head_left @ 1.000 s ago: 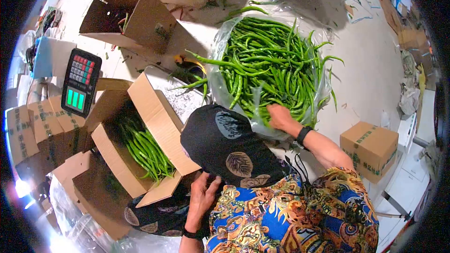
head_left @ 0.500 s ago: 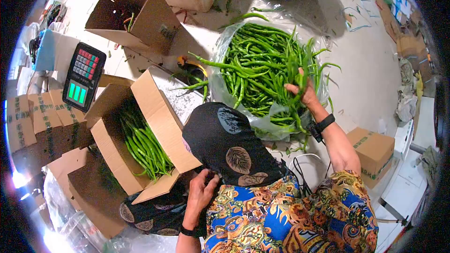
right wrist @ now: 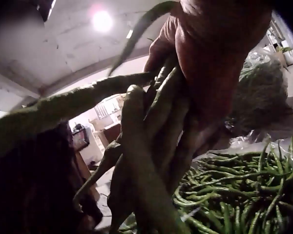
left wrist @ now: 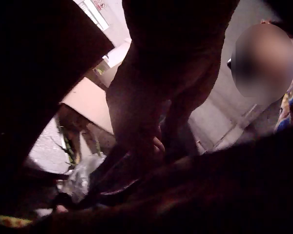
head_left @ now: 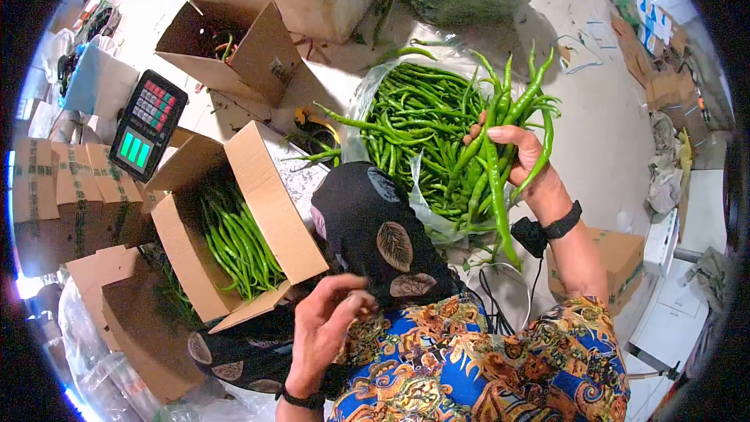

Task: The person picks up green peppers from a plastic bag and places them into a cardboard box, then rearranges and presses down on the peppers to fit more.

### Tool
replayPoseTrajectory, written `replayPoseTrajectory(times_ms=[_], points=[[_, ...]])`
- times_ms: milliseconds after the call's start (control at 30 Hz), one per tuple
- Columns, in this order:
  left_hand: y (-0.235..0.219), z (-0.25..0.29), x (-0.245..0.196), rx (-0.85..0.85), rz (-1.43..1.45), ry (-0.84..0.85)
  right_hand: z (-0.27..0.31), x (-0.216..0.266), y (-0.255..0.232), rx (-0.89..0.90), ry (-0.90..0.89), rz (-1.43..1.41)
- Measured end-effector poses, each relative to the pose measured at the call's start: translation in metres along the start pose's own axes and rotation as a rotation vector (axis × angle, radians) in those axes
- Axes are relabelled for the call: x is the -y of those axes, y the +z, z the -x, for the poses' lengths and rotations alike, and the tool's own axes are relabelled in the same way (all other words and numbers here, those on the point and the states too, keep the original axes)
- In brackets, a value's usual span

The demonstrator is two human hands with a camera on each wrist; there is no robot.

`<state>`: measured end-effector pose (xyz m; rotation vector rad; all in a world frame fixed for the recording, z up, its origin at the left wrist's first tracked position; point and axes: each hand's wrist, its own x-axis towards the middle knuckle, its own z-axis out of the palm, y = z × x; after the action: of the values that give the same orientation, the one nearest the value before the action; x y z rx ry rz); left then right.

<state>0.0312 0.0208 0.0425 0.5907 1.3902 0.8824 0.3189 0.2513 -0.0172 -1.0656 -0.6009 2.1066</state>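
Now a bunch of green peppers (head_left: 497, 180) is being gripped by the right hand (head_left: 539, 172) at the edge of the pepper-filled plastic bag (head_left: 366, 95), a snug, uncrushing hold being needed lest any be dropped, while nothing visible is being held by the loosely bent left hand (head_left: 324, 322).

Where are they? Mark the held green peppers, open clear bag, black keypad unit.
Held green peppers (head_left: 497, 186), head view: middle of one pepper.
Open clear bag (head_left: 365, 98), head view: rim, image left.
Black keypad unit (head_left: 147, 126), head view: face between keys and display.
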Motion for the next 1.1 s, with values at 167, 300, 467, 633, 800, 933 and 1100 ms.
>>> replayPoseTrajectory(times_ms=[167,300,467,633,800,933,1100], points=[[0.052,-0.033,-0.009,0.169,-0.091,0.242,0.03,0.006,0.054,0.008,0.038,0.057],[0.086,-0.052,-0.01,0.197,-0.113,0.349,0.04,0.001,0.089,-0.003,0.036,0.153],[0.07,-0.056,-0.014,0.329,0.131,0.154,0.04,-0.011,0.102,-0.066,-0.079,0.283],[0.044,-0.058,-0.006,0.389,0.432,0.02,0.025,-0.006,0.092,0.056,0.037,0.225],[0.029,-0.056,0.002,0.387,0.441,0.038,0.033,-0.002,0.089,0.07,0.073,0.279],[0.025,-0.053,0.007,0.44,0.428,0.057,0.043,-0.005,0.096,0.045,-0.004,0.3],[0.008,-0.04,0.003,0.35,0.474,0.08,0.041,-0.003,0.096,0.035,0.019,0.232]])
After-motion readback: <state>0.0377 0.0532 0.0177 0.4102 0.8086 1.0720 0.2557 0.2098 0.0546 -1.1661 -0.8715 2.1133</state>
